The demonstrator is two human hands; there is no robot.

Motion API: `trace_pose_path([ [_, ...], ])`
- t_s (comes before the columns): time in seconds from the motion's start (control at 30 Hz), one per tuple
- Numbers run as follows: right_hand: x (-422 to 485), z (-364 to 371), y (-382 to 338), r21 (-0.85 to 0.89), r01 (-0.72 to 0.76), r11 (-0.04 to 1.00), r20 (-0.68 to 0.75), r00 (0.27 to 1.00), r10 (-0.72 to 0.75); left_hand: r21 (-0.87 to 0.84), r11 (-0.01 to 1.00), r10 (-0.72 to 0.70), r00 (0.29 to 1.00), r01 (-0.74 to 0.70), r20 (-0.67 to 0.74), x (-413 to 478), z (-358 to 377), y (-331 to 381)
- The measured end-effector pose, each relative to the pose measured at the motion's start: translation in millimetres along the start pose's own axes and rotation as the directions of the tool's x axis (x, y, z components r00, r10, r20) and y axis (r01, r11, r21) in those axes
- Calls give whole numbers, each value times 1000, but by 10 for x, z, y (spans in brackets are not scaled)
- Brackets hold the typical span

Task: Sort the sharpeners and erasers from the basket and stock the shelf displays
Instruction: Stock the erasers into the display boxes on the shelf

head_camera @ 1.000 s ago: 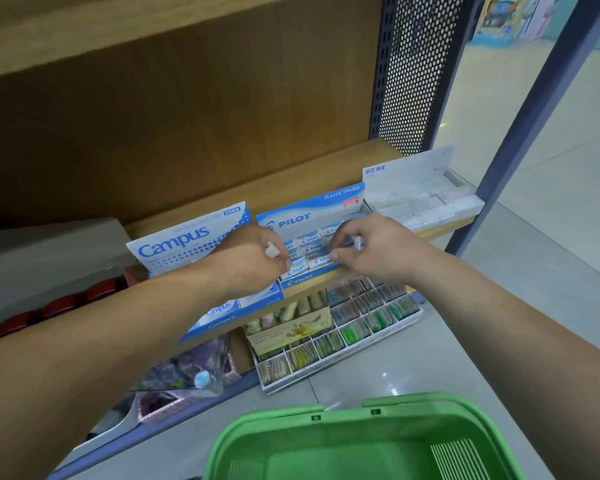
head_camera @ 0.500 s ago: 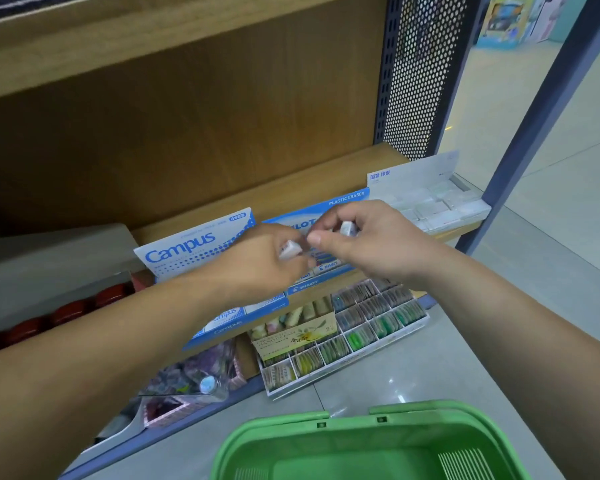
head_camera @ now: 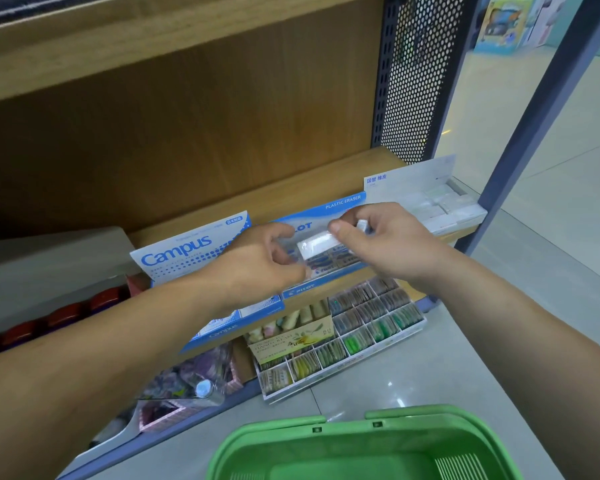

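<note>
My two hands meet above the blue Pilot eraser display box (head_camera: 343,201) on the wooden shelf. Between them is a white eraser (head_camera: 317,244). My left hand (head_camera: 253,268) pinches its left end with curled fingers, and the thumb of my right hand (head_camera: 392,244) lies on its right end. A second small white eraser (head_camera: 362,225) is pinched in the fingers of my right hand. The box under my hands holds rows of blue-sleeved erasers, partly hidden. The green basket (head_camera: 326,431) is at the bottom edge, and the part of its inside that shows is bare.
A blue Campus display box (head_camera: 187,247) stands left of the Pilot box and a white eraser box (head_camera: 440,206) to its right. Below, a divided tray of coloured items (head_camera: 371,327) sits on the floor shelf. A grey upright post (head_camera: 520,150) bounds the shelf at the right.
Both hands have lifted off the Pilot box and come together. The eraser from my left hand now spans the gap to my right thumb. The view has tilted slightly.
</note>
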State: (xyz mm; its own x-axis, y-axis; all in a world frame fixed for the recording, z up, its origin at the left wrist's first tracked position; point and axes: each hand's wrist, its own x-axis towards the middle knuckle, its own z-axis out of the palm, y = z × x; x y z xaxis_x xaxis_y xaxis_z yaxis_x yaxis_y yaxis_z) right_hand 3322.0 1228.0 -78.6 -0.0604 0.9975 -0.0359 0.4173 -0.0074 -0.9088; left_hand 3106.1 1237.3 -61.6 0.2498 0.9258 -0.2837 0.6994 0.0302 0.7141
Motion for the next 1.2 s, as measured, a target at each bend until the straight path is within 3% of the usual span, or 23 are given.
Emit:
trace_pose_path([
  [0.2, -35, -158, 11, 181, -169, 969, 19, 986, 168, -160, 987, -2, 999, 8, 34, 7, 58, 154],
  [0.3, -59, -294, 15, 193, -211, 958, 61, 977, 203, -289, 957, 4, 998, 15, 64, 40, 170, 335],
  [0.4, -102, -479, 96, 251, -230, 940, 56, 973, 223, -304, 953, 10, 999, 0, 31, 185, 333, 566],
  [0.5, -117, -724, 314, 191, -190, 963, -203, 952, 229, -220, 975, 30, 998, -43, -62, 476, 485, 787],
  [0.57, -115, -867, 533, 65, -193, 979, -420, 885, 202, -127, 989, 55, 991, -70, -121, 722, 587, 916],
  [0.63, -120, -937, 729, 34, -213, 977, -505, 839, 200, -52, 995, 72, 985, -81, -154, 963, 688, 1021],
  [0.73, -125, -940, 919, 73, -191, 979, -523, 828, 201, 91, 989, 126, 980, -113, -153, 1249, 834, 1131],
  [0.83, -91, -919, 988, 65, -169, 984, -437, 881, 180, 245, 961, 170, 974, -129, -151, 1373, 918, 1142],
  [0.97, -29, -868, 1021, 10, -201, 979, -350, 917, 192, 290, 941, 221, 965, -174, -139, 1416, 938, 1099],
  [1.2, -43, -869, 1073, 12, -224, 974, -380, 900, 212, 441, 877, 201, 979, -190, 24, 1437, 829, 1172],
])
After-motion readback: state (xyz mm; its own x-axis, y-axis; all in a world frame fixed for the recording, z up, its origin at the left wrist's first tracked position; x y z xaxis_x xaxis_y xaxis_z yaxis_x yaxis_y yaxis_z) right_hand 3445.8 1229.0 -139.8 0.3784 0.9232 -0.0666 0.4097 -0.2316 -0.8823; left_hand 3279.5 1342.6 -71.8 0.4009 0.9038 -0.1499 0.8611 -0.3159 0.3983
